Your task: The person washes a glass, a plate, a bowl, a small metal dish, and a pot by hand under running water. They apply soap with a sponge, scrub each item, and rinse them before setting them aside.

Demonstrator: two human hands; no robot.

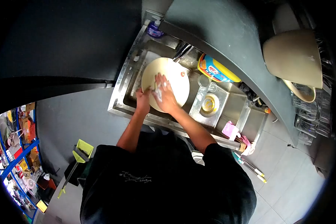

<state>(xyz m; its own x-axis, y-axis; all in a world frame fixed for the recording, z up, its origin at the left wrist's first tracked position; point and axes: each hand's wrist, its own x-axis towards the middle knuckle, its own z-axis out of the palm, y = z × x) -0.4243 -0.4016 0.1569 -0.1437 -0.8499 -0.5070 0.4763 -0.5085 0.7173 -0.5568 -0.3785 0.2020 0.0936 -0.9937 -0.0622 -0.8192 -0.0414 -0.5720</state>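
Observation:
A large, round, cream-white plate (180,87) with a small red mark near its rim lies in the left basin of the metal sink (117,98). My left hand (142,101) is closed on the plate's near-left edge, thumb over the rim. Flat on the plate's surface rests my right hand (163,93), fingers stretched out, with white suds on its back. Whether anything lies under that palm is hidden. Just beyond the plate is the metal faucet (183,52).
A purple pump bottle (155,30) stands at the sink's far-left corner. Right of the plate are a yellow-and-blue tub (214,70), clear glasses (204,80) and a small yellow-stained dish (210,105). A pink cloth (230,129) lies near the front edge. A beige mug (293,58) is at upper right.

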